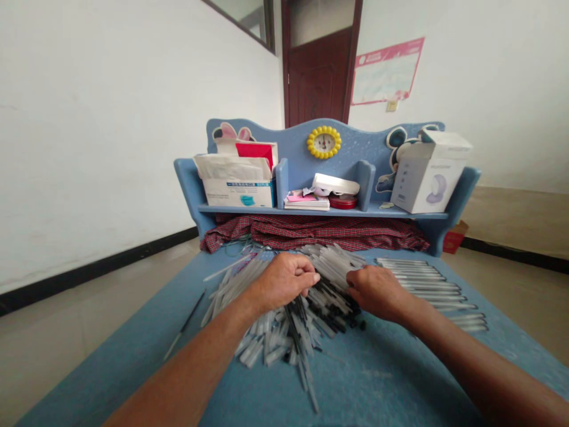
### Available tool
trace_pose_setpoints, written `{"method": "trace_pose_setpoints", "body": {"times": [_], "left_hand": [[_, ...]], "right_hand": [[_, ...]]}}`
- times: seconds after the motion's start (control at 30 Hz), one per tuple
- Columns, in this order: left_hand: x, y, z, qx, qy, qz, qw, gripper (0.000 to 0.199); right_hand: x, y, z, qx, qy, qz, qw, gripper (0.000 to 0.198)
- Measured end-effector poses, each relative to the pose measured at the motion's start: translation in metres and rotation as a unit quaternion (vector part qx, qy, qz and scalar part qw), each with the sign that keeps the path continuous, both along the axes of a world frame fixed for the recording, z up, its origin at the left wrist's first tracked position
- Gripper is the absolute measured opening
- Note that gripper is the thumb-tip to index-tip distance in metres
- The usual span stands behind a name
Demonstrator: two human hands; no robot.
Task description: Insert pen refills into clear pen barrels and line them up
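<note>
My left hand (pixel 287 277) hovers over the middle of a heap of pen parts, its thumb and fingers pinched together. Whatever lies between those fingertips is too small or hidden to make out. At the heap's right side my right hand (pixel 377 290) has its fingers curled in against the translucent pen barrels (pixel 331 261); its grip is hidden from me. Between the hands lie black pen caps (pixel 329 296) and thin dark pieces. More clear barrels (pixel 237 281) lie left of my left hand, and short clear pieces (pixel 262 341) spread toward the front.
Pens (pixel 431 281) lie in a row on the right of the blue table (pixel 355 385). One thin pen refill (pixel 185 325) lies alone at left. Behind are a checked cloth (pixel 311 231) and a blue shelf (pixel 368 214) with a mask box (pixel 240 193) and a white carton (pixel 427 178).
</note>
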State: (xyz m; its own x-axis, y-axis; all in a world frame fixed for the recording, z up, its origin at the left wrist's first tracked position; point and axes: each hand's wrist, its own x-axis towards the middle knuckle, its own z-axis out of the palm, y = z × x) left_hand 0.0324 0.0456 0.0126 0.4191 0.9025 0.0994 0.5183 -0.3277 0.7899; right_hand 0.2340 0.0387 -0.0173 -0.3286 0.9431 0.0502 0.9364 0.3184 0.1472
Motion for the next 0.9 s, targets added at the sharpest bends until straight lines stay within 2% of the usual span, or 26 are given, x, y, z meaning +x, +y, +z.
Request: {"method": "trace_pose_setpoints", "body": {"times": [0.37,0.5,0.6,0.73,0.9], "left_hand": [[-0.001,0.003,-0.003,0.004,0.015,0.009,1.000,0.020],[0.000,0.003,-0.002,0.004,0.022,0.011,1.000,0.020],[0.000,0.003,-0.004,0.009,0.023,0.015,1.000,0.019],[-0.001,0.006,-0.008,0.022,0.028,0.016,0.999,0.019],[0.001,0.006,-0.014,0.092,0.093,0.011,0.991,0.019]], "right_hand": [[0.003,0.005,-0.009,-0.018,0.027,-0.019,0.999,0.027],[0.013,0.003,-0.008,0.029,0.108,-0.038,0.993,0.024],[0.019,0.000,-0.007,0.085,0.203,-0.049,0.974,0.020],[0.024,-0.003,-0.006,0.133,0.347,-0.021,0.928,0.014],[0.028,-0.006,-0.004,0.151,0.439,0.029,0.885,0.008]]}}
